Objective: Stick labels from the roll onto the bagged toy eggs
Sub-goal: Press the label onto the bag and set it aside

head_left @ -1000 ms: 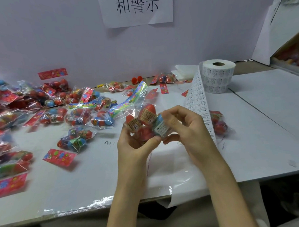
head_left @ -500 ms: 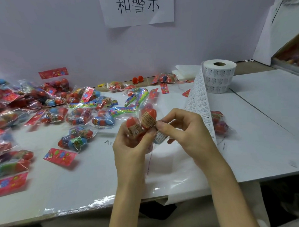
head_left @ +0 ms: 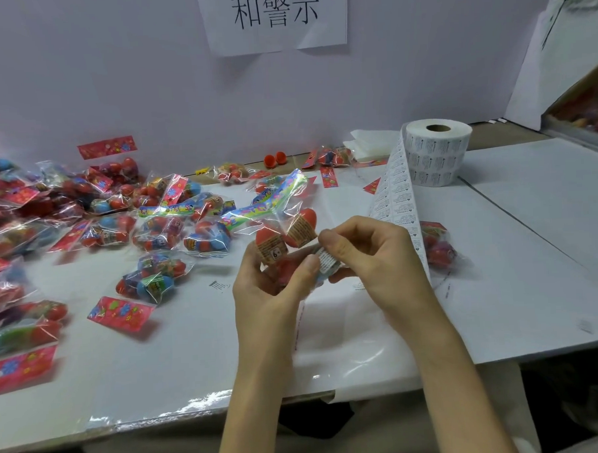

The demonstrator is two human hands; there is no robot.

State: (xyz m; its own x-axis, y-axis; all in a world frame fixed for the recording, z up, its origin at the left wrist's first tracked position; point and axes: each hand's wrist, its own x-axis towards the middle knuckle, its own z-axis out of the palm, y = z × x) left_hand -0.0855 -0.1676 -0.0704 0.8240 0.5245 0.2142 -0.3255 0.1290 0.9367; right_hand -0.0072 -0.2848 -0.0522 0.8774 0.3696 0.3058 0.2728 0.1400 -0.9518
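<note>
Above the table (head_left: 531, 250), the left hand (head_left: 266, 296) grips a bag of toy eggs (head_left: 299, 226) — the right hand (head_left: 378, 267) pinches a label (head_left: 326, 261) onto it; many bags (head_left: 161, 232) lie at left, labelling unconfirmed

The worktop (head_left: 497, 252) is white and the wall (head_left: 147, 79) pale lilac, with a white sign (head_left: 274, 15) in black characters. The roll (head_left: 437, 158) and its strip (head_left: 397, 194) are white with rows of fine black print, as is the label (head_left: 325, 261). The lifted bag (head_left: 283, 210) is clear; its eggs (head_left: 305, 216) are red with tan printed bands (head_left: 299, 229). Its header (head_left: 275, 196) is green, blue and pink. A card (head_left: 119, 313) is red with blue and green flowers.
</note>
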